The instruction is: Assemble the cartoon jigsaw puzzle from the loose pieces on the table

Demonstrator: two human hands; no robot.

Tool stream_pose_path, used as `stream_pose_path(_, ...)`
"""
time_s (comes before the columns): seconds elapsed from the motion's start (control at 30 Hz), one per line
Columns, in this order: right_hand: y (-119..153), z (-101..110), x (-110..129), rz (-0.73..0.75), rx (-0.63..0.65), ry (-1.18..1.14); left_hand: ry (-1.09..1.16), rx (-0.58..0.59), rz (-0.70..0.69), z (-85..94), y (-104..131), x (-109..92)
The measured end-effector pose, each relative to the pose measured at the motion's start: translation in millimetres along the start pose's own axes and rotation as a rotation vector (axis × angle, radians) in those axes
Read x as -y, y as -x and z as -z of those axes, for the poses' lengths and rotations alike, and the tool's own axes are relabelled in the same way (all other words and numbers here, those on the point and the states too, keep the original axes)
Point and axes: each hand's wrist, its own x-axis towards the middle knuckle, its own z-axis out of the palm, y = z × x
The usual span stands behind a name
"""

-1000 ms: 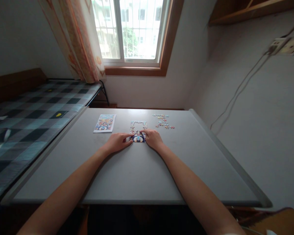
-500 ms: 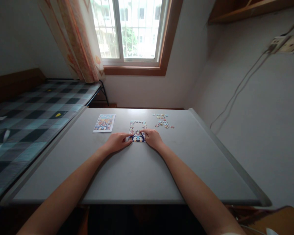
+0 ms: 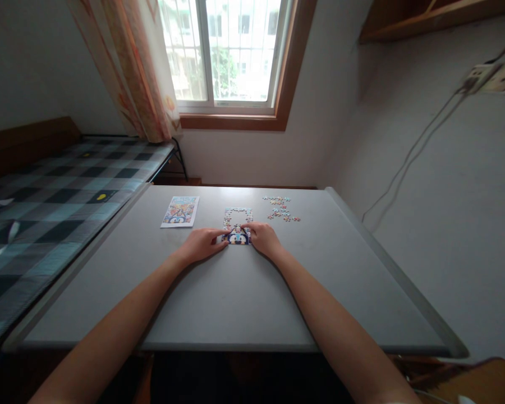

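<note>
Both hands lie flat on the grey rectangular table, fingers extended and pressing rather than gripping: the left hand [image 3: 201, 244] touches the left side of the small, partly assembled colourful cardboard jigsaw puzzle [image 3: 237, 226], the right hand [image 3: 264, 238] its right side, likely steadying it. The puzzle sits mid-table, toward the far edge. Loose multicoloured puzzle pieces [image 3: 281, 209] lie scattered near the far right, within reach; a printed colourful reference picture card [image 3: 180, 211] lies toward the far left.

Grey table [image 3: 235, 297]. Multicoloured puzzle [image 3: 237, 226], blue and white at its near end. Multicoloured picture card [image 3: 179, 211] toward the left edge. Multicoloured loose pieces [image 3: 281, 208] toward the far right corner. Blue-black checked blanket [image 3: 46, 207].
</note>
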Motion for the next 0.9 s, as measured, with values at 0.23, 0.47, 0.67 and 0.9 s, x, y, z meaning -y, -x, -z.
stream_pose_path(0.23, -0.5, -0.9, -0.7, 0.005, 0.0, -0.005, 0.001, 0.006, 0.008, 0.5, -0.4, -1.2)
stream_pose_path(0.47, -0.3, -0.5, -0.4, 0.007, -0.004, -0.007, 0.005, -0.003, 0.006, 0.3, -0.1, -0.9)
stream_pose_path(0.67, -0.1, 0.1, 0.2, -0.006, 0.001, -0.003, 0.001, 0.003, 0.006, -0.3, -0.6, -0.1)
stream_pose_path(0.9, 0.6, 0.1, 0.4, -0.008, 0.009, 0.001, -0.006, -0.003, 0.002, -0.5, -0.5, -0.3)
